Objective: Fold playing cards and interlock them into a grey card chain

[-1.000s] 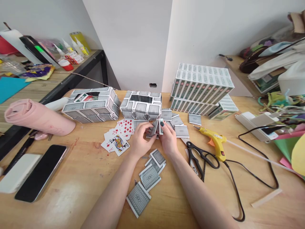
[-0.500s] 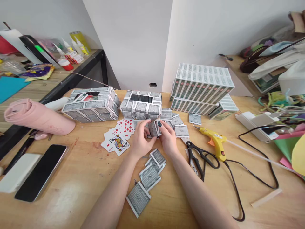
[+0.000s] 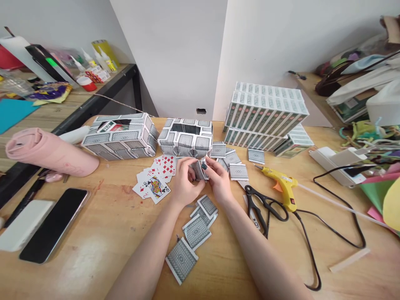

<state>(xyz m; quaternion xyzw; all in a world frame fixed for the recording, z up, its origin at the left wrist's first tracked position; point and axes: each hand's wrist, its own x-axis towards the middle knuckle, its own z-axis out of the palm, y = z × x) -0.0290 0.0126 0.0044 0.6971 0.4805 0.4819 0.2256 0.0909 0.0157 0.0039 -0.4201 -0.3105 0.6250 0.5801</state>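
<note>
Between my two hands is a folded playing card [image 3: 198, 170], its grey patterned back showing. My left hand [image 3: 186, 183] curls round its left side, fingers behind and thumb at the lower edge. My right hand [image 3: 218, 177] pinches its right side, the dark-nailed thumb lying on it. Below my hands, several folded cards [image 3: 196, 231] lie in an overlapping row. More folded cards [image 3: 231, 157] are behind my right hand. Face-up playing cards [image 3: 158, 187] fan out left of my left hand. How the held card's far side is folded is hidden.
Two card-covered boxes [image 3: 121, 139] stand at the back, beside stacked card packs [image 3: 265, 110]. Black scissors [image 3: 265, 204] and a yellow glue gun [image 3: 283, 187] with its cord lie to the right. A phone [image 3: 54, 227] and a pink roll [image 3: 51, 154] are at left.
My right thumb has shifted slightly left and down over the folded card, and the right fingers have moved a little with it. My left hand stays almost in place.
</note>
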